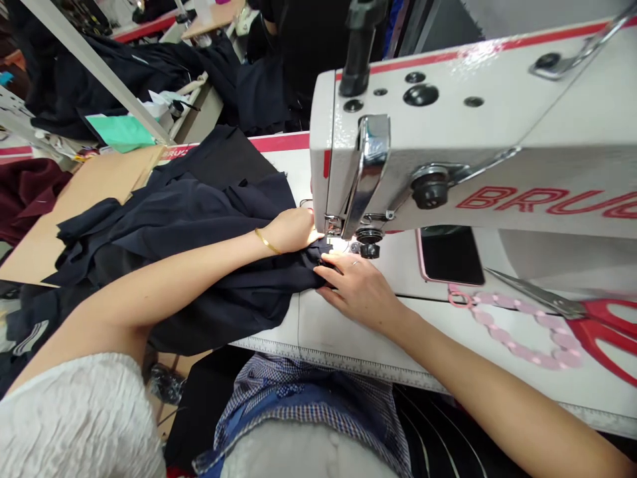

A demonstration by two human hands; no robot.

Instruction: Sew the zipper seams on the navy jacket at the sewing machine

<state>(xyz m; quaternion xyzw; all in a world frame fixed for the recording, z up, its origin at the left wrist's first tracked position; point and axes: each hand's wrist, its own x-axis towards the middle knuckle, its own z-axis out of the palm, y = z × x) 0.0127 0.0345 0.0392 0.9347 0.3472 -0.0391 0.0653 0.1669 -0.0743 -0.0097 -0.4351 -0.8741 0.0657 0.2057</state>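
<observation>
Dark navy cloth (199,206) lies bunched over the left part of the sewing table, its right end under the head of a white sewing machine (478,153). My left hand (293,230) rests on the cloth just left of the needle area, a thin gold bracelet at its wrist; its fingertips are partly hidden by the machine head. On the near right side of the needle, my right hand (359,289) presses the cloth's edge with thumb and fingertips, the fingers slightly apart. A ring shows on one finger.
Right of the machine head lie a phone (452,255), a pink beaded strap (502,335) and red-handled scissors (592,318). Brown paper (114,176) and maroon cloth (30,199) are at the left. A ruler strip (348,364) runs along the near table edge.
</observation>
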